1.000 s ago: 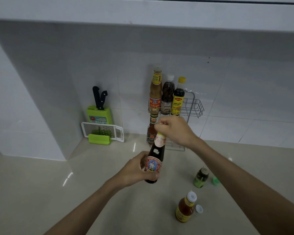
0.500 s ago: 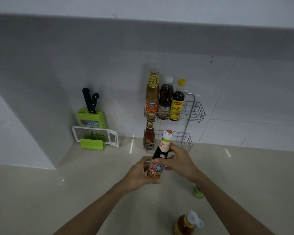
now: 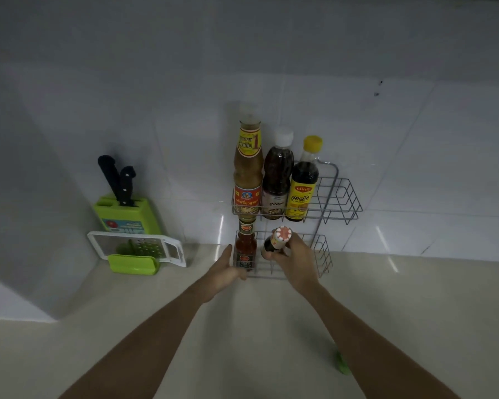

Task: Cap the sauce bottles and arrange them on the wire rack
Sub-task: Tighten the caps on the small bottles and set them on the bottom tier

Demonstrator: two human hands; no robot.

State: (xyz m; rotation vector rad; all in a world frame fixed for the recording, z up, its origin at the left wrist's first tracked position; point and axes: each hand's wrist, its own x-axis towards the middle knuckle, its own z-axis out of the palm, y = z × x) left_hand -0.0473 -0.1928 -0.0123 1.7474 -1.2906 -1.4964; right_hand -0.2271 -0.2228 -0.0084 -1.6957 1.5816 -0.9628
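My right hand [image 3: 296, 262] is wrapped around the neck of a dark sauce bottle [image 3: 274, 243] with a red-and-white cap, holding it tilted over the lower tier of the wire rack [image 3: 323, 254]. My left hand [image 3: 224, 270] is mostly open, fingers loosely curled at the rack's front-left corner, touching or just beside a red sauce bottle [image 3: 245, 249] standing there; I can't tell if it grips anything. Above both hands, three capped bottles [image 3: 275, 180] stand together on the upper tier, and the pale surface [image 3: 257, 335] lies beneath my forearms.
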